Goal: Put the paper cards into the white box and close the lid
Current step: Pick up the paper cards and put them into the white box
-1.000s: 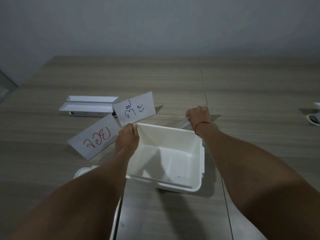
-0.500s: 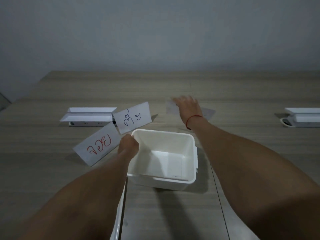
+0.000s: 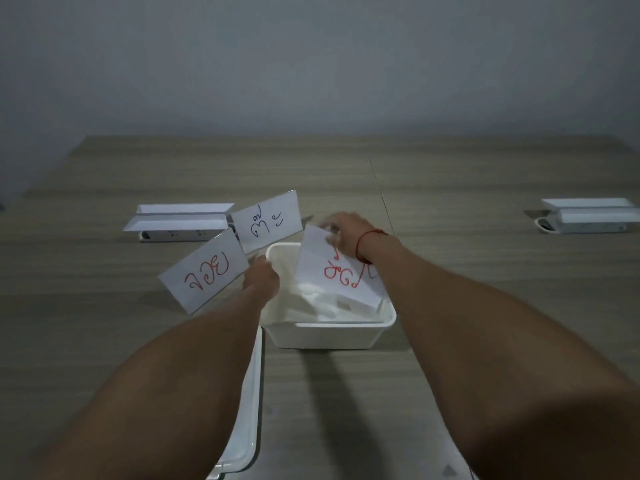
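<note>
An open white box (image 3: 329, 332) stands on the wooden table in front of me. My left hand (image 3: 261, 278) grips its far left rim. My right hand (image 3: 346, 230), with a red thread at the wrist, holds a white paper card with red writing (image 3: 337, 275), tilted with its lower part inside the box. Two more cards stand left of the box: one with red writing (image 3: 204, 270) and one with blue writing (image 3: 266, 221). The white lid (image 3: 247, 414) lies on the table under my left forearm.
A white power strip with folded white flaps (image 3: 180, 223) lies at the back left, behind the cards. A similar one (image 3: 588, 220) sits at the far right. A seam in the tabletop (image 3: 381, 192) runs away from the box.
My right hand reached past the box, picked up a card from the table behind it and brought it back down into the box. My left hand stayed on the box rim.
</note>
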Demonstrator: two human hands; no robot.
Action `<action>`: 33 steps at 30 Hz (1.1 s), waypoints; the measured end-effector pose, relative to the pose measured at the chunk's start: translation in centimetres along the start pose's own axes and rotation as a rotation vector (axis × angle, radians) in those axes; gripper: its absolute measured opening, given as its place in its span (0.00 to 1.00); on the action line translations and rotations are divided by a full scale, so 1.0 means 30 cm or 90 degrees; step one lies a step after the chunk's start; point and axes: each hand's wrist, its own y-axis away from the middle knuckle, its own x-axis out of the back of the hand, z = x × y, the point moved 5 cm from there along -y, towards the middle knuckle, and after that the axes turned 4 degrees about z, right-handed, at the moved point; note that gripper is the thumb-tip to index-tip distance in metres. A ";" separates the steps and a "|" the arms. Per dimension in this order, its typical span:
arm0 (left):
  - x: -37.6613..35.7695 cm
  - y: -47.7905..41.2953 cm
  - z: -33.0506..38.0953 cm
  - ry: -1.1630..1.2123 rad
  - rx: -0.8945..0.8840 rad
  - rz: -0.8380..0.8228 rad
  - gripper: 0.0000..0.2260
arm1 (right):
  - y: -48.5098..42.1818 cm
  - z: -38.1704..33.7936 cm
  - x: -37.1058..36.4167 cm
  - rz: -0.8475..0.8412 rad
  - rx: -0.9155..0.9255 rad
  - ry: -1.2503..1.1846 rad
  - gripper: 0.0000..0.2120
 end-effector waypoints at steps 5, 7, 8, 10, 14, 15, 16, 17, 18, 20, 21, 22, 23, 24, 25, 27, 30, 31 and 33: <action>0.003 0.004 -0.019 0.045 0.012 0.008 0.16 | 0.054 0.001 -0.201 -0.131 -0.042 0.005 0.10; 0.005 0.006 -0.021 0.042 0.006 0.014 0.16 | 0.068 -0.002 -0.267 -0.172 -0.055 0.024 0.05; 0.006 0.006 -0.022 0.043 0.004 0.018 0.16 | 0.074 -0.002 -0.291 -0.190 -0.061 0.028 0.06; 0.011 0.005 -0.026 0.042 0.007 0.021 0.17 | 0.080 -0.002 -0.317 -0.214 -0.073 0.027 0.08; 0.025 -0.015 -0.044 0.047 0.002 0.026 0.17 | 0.053 0.012 -0.286 -0.181 -0.111 -0.049 0.11; 0.031 -0.022 -0.051 0.049 -0.003 0.030 0.17 | 0.039 0.018 -0.266 -0.141 -0.112 -0.076 0.11; 0.041 -0.030 -0.058 0.048 -0.011 0.038 0.16 | 0.023 0.026 -0.246 -0.089 -0.103 -0.078 0.10; 0.055 -0.040 -0.067 0.043 -0.016 0.052 0.17 | 0.007 0.034 -0.226 -0.030 -0.096 -0.056 0.10; 0.076 -0.052 -0.076 0.033 -0.019 0.071 0.17 | -0.004 0.040 -0.209 0.027 -0.093 -0.024 0.11; 0.132 -0.083 -0.087 -0.008 -0.026 0.128 0.18 | -0.027 0.042 -0.191 0.103 -0.088 0.035 0.14; 0.164 -0.104 -0.096 -0.041 -0.031 0.160 0.19 | -0.046 0.036 -0.198 0.121 -0.081 0.062 0.16; 0.195 -0.116 -0.098 -0.076 -0.039 0.189 0.18 | -0.057 0.031 -0.203 0.127 -0.073 0.091 0.18; 0.221 -0.134 -0.107 -0.112 -0.045 0.214 0.18 | -0.074 0.023 -0.217 0.117 -0.065 0.122 0.20; 0.244 -0.150 -0.115 -0.150 -0.048 0.234 0.17 | -0.095 0.016 -0.235 0.098 -0.061 0.148 0.20; 0.262 -0.167 -0.128 -0.187 -0.050 0.252 0.17 | -0.116 0.012 -0.256 0.081 -0.058 0.167 0.19; 0.287 -0.201 -0.159 -0.243 -0.058 0.279 0.16 | -0.151 0.004 -0.299 0.082 -0.057 0.190 0.15; 0.289 -0.260 -0.225 -0.275 -0.050 0.261 0.15 | -0.181 -0.023 -0.332 0.141 -0.041 0.218 0.13; 0.278 -0.276 -0.249 -0.286 -0.040 0.235 0.15 | -0.189 -0.029 -0.342 0.155 -0.034 0.224 0.12; 0.254 -0.292 -0.282 -0.295 -0.032 0.191 0.13 | -0.201 -0.037 -0.351 0.169 -0.023 0.229 0.10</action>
